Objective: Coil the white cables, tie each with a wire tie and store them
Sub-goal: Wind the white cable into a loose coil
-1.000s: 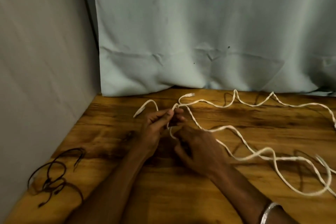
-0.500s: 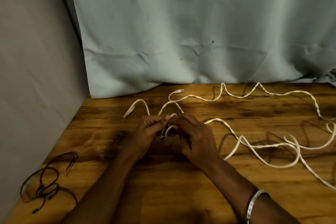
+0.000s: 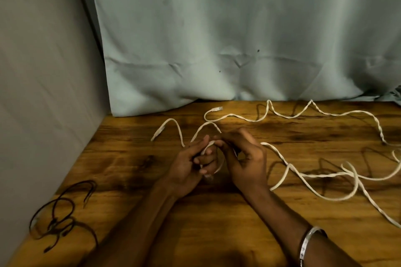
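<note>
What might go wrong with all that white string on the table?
The white cable crosses itself on the table at the right, so pulling it in may knot it. The loop held by the left hand and right hand is small and could spring loose. The loose plug may snag.

Wooden surface (image 3: 217, 223), dark-grained, fills lower view. Pale blue-grey cloth (image 3: 238, 39) hangs behind, hem resting on the far edge, creased. Plain grey wall (image 3: 43, 71) at left. Silver bangle (image 3: 308, 238) on a wrist, lower right. Small dark specks on the cloth.
</note>
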Demonstrator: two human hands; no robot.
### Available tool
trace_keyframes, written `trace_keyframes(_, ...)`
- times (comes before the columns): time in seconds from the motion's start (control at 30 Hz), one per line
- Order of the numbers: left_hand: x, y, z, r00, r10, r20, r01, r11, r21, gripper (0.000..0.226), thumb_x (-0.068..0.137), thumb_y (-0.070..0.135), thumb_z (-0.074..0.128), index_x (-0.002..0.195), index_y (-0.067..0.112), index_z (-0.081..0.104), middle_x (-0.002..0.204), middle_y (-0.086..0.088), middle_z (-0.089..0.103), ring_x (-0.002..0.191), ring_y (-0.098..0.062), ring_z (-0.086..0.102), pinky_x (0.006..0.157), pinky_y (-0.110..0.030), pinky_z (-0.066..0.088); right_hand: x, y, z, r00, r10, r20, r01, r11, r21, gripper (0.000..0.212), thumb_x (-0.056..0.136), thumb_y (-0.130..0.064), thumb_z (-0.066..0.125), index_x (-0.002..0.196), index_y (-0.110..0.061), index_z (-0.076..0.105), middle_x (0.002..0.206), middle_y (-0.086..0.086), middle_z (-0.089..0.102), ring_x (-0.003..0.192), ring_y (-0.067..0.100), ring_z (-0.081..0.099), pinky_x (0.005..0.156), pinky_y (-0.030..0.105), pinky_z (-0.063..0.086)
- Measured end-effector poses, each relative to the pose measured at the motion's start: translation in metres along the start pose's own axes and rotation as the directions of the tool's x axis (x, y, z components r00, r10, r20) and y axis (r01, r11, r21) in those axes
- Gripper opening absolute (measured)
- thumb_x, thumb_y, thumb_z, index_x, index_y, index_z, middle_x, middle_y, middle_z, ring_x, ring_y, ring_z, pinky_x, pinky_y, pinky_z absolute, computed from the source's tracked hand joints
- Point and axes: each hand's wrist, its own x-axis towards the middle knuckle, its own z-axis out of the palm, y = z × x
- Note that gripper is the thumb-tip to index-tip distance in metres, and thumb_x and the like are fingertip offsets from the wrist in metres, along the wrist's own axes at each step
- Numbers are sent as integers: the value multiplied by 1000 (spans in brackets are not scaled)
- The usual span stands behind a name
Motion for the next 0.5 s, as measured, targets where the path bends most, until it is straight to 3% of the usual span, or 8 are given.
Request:
trace_keyframes(0.13, -2, 4, 0, 992, -60, 110, 78, 983, -168, 32, 97, 34, 53, 77, 11, 63, 50, 5, 46, 36, -3, 38, 39, -17, 18, 0, -2, 0, 1000, 31, -5, -31, 998, 53, 17, 93, 3, 69, 107, -3, 77, 101, 2, 71, 97, 11, 69, 79, 24, 54)
trace_keyframes(0.3, -5, 5, -3, 977, -75, 199, 116, 972, -205, 28, 94, 35, 65, 80, 11, 63, 49, 3, 56, 32, -6, 45, 37, -20, 15, -2, -1, 1, 1000, 9, -8, -8, 998, 61, 18, 94, 0, 69, 110, -4, 77, 98, 5, 71, 93, 15, 70, 74, 35, 57)
trace_keyframes(0.43, -3, 4, -2, 981, -24, 191, 65, 975, -214, 27, 89, 38, 72, 79, 14, 65, 45, 3, 53, 38, -13, 56, 39, -19, 41, -2, 3, 2, 1000, 21, 2, -21, 998, 60, 22, 95, -1, 68, 115, -7, 77, 103, 4, 72, 97, 15, 70, 75, 34, 56)
trace_keyframes(0.5, -2, 4, -2, 990, 5, 142, 28, 974, -226, 29, 84, 40, 77, 76, 15, 63, 44, 5, 46, 36, -12, 53, 42, -18, 42, -2, 6, 2, 999, 23, 47, -24, 1000, 20, 32, 97, -1, 66, 126, -12, 73, 112, 2, 71, 104, 15, 69, 79, 35, 57)
